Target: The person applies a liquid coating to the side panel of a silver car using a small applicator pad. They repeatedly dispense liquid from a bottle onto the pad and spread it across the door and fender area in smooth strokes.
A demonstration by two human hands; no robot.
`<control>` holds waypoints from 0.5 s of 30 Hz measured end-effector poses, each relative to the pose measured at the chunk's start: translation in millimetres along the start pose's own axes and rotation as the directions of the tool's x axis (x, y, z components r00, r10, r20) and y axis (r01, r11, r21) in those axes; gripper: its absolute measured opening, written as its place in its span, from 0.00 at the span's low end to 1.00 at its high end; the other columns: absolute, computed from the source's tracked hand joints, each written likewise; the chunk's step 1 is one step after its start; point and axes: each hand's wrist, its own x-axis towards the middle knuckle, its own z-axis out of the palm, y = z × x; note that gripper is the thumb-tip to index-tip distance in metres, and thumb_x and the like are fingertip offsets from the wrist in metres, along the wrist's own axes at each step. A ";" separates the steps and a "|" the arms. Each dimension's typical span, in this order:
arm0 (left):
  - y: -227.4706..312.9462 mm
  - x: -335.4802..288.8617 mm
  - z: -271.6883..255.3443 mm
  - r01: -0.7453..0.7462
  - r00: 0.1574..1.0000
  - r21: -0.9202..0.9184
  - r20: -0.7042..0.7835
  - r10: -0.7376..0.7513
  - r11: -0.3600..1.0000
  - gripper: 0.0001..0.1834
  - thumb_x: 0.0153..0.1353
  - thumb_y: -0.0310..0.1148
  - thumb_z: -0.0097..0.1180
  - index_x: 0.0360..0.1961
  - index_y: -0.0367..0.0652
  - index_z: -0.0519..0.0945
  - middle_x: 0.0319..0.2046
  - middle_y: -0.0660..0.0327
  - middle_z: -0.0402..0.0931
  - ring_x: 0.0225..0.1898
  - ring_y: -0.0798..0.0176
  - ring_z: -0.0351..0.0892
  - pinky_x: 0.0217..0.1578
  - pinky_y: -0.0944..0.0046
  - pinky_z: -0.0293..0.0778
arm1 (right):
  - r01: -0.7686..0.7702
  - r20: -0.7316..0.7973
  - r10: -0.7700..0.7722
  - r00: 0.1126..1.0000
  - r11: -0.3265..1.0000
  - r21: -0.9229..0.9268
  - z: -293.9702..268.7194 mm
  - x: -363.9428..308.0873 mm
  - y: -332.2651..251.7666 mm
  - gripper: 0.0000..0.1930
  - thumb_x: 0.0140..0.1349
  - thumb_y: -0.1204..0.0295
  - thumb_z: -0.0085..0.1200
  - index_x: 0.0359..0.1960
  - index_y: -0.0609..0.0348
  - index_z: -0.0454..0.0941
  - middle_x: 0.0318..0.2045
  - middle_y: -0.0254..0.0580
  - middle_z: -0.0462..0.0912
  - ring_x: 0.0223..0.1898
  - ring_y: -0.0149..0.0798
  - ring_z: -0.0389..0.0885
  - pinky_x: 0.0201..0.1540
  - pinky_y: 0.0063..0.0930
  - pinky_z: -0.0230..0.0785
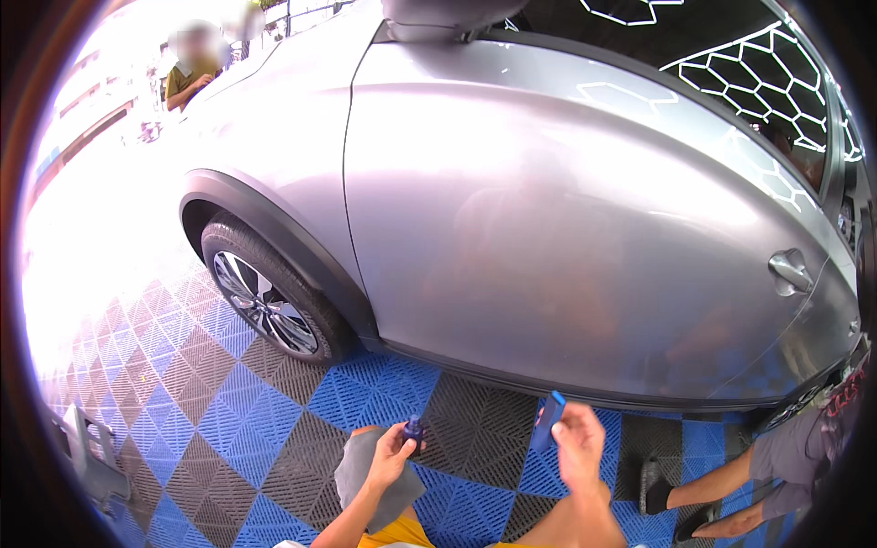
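In front of me, low beside a silver car door (512,237), my left hand (391,457) is closed around a small dark blue bottle (414,428) that stands upright with its narrow top showing. A grey cloth (356,470) lies over my knee, just behind and left of that hand. My right hand (581,446) grips a flat blue block (547,422), thumb on its near side, tilted with its brighter blue end up. Both things are held apart from each other and from the door. The fingers behind the block are partly hidden.
The front wheel (267,290) and dark sill (548,382) edge the car. A door handle (791,272) sits at the right. Another person's legs (722,482) stand close on my right; a person (194,68) is beyond the hood. A grey plastic object (96,457) stands at left on checkered tiles (228,406).
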 end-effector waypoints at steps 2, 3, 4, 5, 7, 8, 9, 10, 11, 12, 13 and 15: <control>-10.3 -7.8 -23.6 0.046 0.996 0.048 -0.073 -0.042 0.998 0.21 0.72 0.28 0.65 0.61 0.35 0.73 0.50 0.57 0.82 0.49 0.65 0.84 0.56 0.61 0.79 | 0.209 0.073 -0.196 0.978 0.933 -0.293 17.2 35.0 -40.6 0.15 0.66 0.82 0.62 0.54 0.67 0.81 0.49 0.47 0.86 0.48 0.37 0.84 0.55 0.33 0.76; -24.1 -11.2 -34.5 0.046 0.995 0.063 -0.093 -0.040 0.997 0.21 0.71 0.28 0.65 0.61 0.35 0.73 0.50 0.57 0.82 0.49 0.65 0.84 0.56 0.60 0.80 | 0.364 0.167 -0.324 0.931 0.829 -0.424 29.7 54.2 -66.6 0.14 0.65 0.83 0.61 0.53 0.67 0.81 0.48 0.47 0.86 0.47 0.37 0.83 0.54 0.32 0.76; -32.0 -14.7 -42.2 0.046 0.993 0.083 -0.114 -0.037 0.995 0.21 0.71 0.27 0.65 0.61 0.35 0.72 0.50 0.56 0.82 0.49 0.64 0.84 0.56 0.60 0.80 | 0.507 0.275 -0.427 0.861 0.686 -0.521 44.9 73.0 -91.2 0.14 0.65 0.84 0.61 0.52 0.67 0.82 0.47 0.46 0.86 0.47 0.37 0.83 0.52 0.31 0.76; -33.4 -18.1 -39.5 0.061 0.991 0.017 -0.121 -0.058 0.998 0.23 0.70 0.27 0.66 0.61 0.35 0.71 0.48 0.56 0.82 0.48 0.64 0.84 0.55 0.61 0.80 | 0.568 0.321 -0.478 0.818 0.582 -0.581 61.0 85.4 -115.1 0.13 0.64 0.84 0.61 0.51 0.67 0.82 0.47 0.46 0.86 0.47 0.38 0.84 0.52 0.31 0.76; -36.2 -16.1 -35.5 0.019 0.996 0.021 -0.084 -0.017 1.000 0.22 0.70 0.26 0.66 0.61 0.35 0.71 0.48 0.57 0.81 0.48 0.63 0.83 0.54 0.61 0.81 | 0.685 0.439 -0.562 0.701 0.357 -0.636 94.5 108.8 -151.5 0.13 0.63 0.85 0.61 0.50 0.66 0.83 0.46 0.46 0.86 0.46 0.43 0.84 0.51 0.33 0.76; -34.7 -18.7 -35.4 -0.001 0.997 0.032 -0.078 0.004 0.999 0.22 0.70 0.25 0.66 0.61 0.35 0.72 0.47 0.57 0.81 0.48 0.63 0.83 0.54 0.61 0.81 | 0.740 0.502 -0.595 0.628 0.256 -0.622 110.6 122.1 -160.0 0.13 0.62 0.85 0.61 0.49 0.65 0.83 0.46 0.47 0.86 0.46 0.46 0.84 0.51 0.35 0.76; -32.0 -21.0 -36.4 0.013 0.993 0.053 -0.114 -0.007 0.998 0.22 0.69 0.23 0.66 0.60 0.35 0.72 0.47 0.59 0.81 0.49 0.64 0.82 0.55 0.61 0.81 | 0.799 0.588 -0.639 0.495 0.070 -0.597 125.8 139.1 -165.7 0.14 0.61 0.85 0.62 0.49 0.63 0.83 0.47 0.46 0.86 0.45 0.49 0.83 0.51 0.36 0.76; -31.3 -22.9 -36.2 0.005 0.994 0.059 -0.105 0.001 0.998 0.22 0.69 0.23 0.66 0.60 0.35 0.72 0.47 0.59 0.81 0.50 0.65 0.82 0.55 0.62 0.81 | 0.822 0.677 -0.645 0.354 -0.132 -0.554 142.2 154.5 -174.6 0.15 0.59 0.85 0.63 0.49 0.62 0.83 0.47 0.46 0.85 0.44 0.52 0.82 0.50 0.38 0.75; -30.2 -21.5 -36.5 -0.009 0.996 0.066 -0.093 0.015 0.998 0.22 0.69 0.22 0.66 0.60 0.35 0.72 0.48 0.59 0.80 0.50 0.65 0.81 0.55 0.62 0.81 | 0.817 0.724 -0.635 0.271 -0.246 -0.521 160.6 167.0 -184.1 0.16 0.59 0.85 0.63 0.49 0.61 0.83 0.47 0.45 0.85 0.45 0.52 0.82 0.50 0.40 0.75; -28.5 -22.0 -40.1 -0.024 0.996 0.082 -0.088 0.031 0.996 0.22 0.69 0.22 0.66 0.60 0.35 0.72 0.48 0.59 0.80 0.51 0.66 0.81 0.56 0.62 0.81 | 0.805 0.761 -0.621 0.186 -0.349 -0.481 180.6 179.1 -190.5 0.16 0.58 0.84 0.64 0.49 0.60 0.83 0.47 0.44 0.85 0.45 0.52 0.82 0.50 0.42 0.74; -42.3 -16.6 -35.9 -0.010 0.998 0.026 -0.060 0.012 1.000 0.24 0.68 0.23 0.67 0.61 0.35 0.72 0.49 0.60 0.80 0.52 0.66 0.80 0.56 0.63 0.79 | 0.787 0.791 -0.590 0.161 -0.407 -0.464 189.2 189.3 -195.0 0.16 0.58 0.83 0.64 0.49 0.59 0.82 0.47 0.43 0.85 0.46 0.51 0.81 0.50 0.42 0.73; -53.8 -10.3 -34.0 -0.016 1.000 0.064 -0.026 0.018 0.998 0.25 0.67 0.23 0.68 0.62 0.35 0.73 0.49 0.60 0.80 0.52 0.66 0.80 0.56 0.63 0.78 | 0.764 0.822 -0.557 0.116 -0.478 -0.432 211.0 213.7 -201.6 0.16 0.58 0.82 0.64 0.49 0.59 0.82 0.47 0.40 0.84 0.48 0.48 0.81 0.51 0.42 0.73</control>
